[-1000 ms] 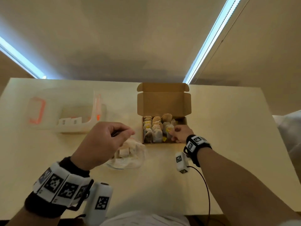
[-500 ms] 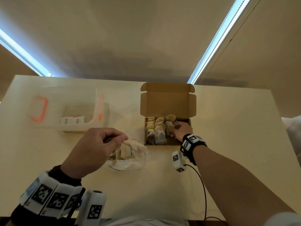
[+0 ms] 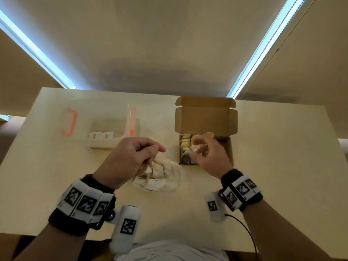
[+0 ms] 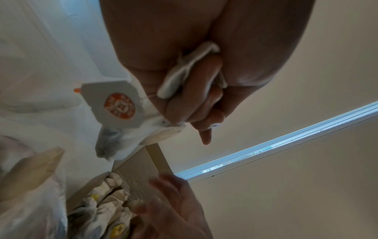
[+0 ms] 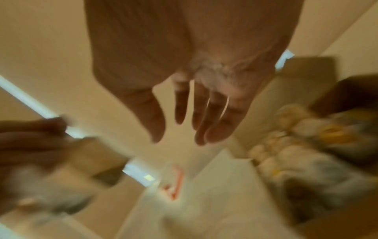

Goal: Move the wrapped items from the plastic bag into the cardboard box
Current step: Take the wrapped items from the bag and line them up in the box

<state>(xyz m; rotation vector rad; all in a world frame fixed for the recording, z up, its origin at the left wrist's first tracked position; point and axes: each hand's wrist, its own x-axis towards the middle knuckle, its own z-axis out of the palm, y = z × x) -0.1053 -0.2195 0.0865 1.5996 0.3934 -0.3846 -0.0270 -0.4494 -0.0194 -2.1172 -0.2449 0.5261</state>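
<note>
Plastic bag (image 3: 160, 178) pinched by left hand (image 3: 128, 162), right hand (image 3: 211, 157) empty over cardboard box (image 3: 230, 149)

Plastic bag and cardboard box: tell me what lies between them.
Nothing: in the head view only bare table separates the plastic bag from the cardboard box; the right hand hovers above the box.

Pale table (image 3: 282, 166), clear lidded container with orange clips (image 3: 105, 127) holding white packets (image 3: 100, 135)

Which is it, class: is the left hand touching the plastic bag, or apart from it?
Touching. The left wrist view shows the left hand with fingers curled round a bunched fold of the plastic bag; the head view shows it lifting the bag's rim.
</note>
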